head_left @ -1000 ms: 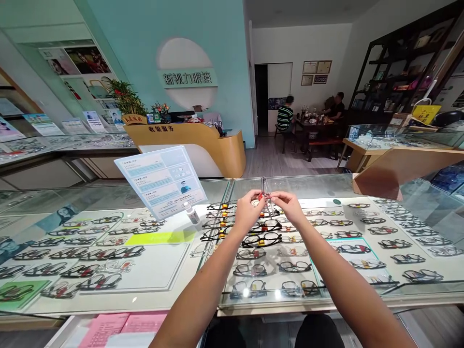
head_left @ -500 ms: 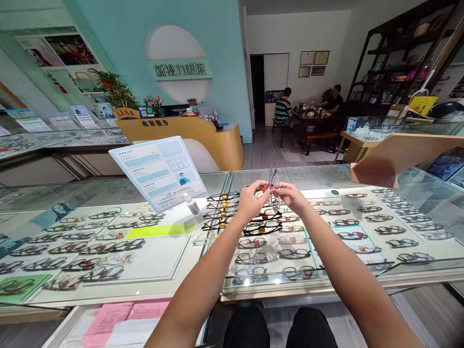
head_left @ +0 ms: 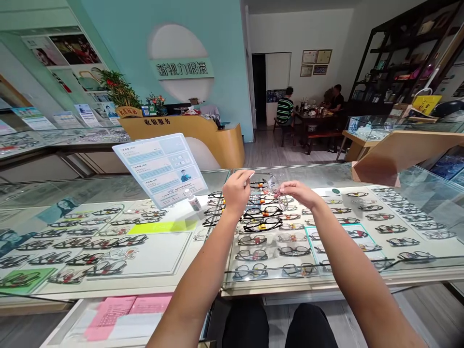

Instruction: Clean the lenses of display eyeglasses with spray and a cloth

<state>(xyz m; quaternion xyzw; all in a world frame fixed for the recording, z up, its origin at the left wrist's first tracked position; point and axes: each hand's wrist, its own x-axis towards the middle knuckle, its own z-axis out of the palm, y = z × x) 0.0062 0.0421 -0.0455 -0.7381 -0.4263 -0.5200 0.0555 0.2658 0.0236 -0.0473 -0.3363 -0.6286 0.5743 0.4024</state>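
Note:
Above the glass counter (head_left: 253,285), my right hand (head_left: 301,192) pinches the rim of a pair of thin-framed, clear-lens eyeglasses (head_left: 274,183). The lenses are turned nearly edge-on. My left hand (head_left: 237,193) is closed to their left, thumb and fingers pressed together. A thin temple appears to run from the frame to its fingertips; the exact contact is hard to see. Below the hands lie several dark eyeglasses (head_left: 263,224) with orange tags, in a row on the countertop. My left hand and forearm partly cover that row.
A blue-and-white leaflet (head_left: 163,169) stands on the counter beside a small white bottle (head_left: 194,202). More eyeglasses (head_left: 389,229) fill the display under the glass. An open drawer (head_left: 123,319) holds pink papers. A wooden panel (head_left: 402,152) is at right. Two people sit at a far table (head_left: 313,116).
My left hand has moved left and slightly up, away from the right hand. The eyeglasses have turned a little, and the right hand has shifted slightly right, still pinching them.

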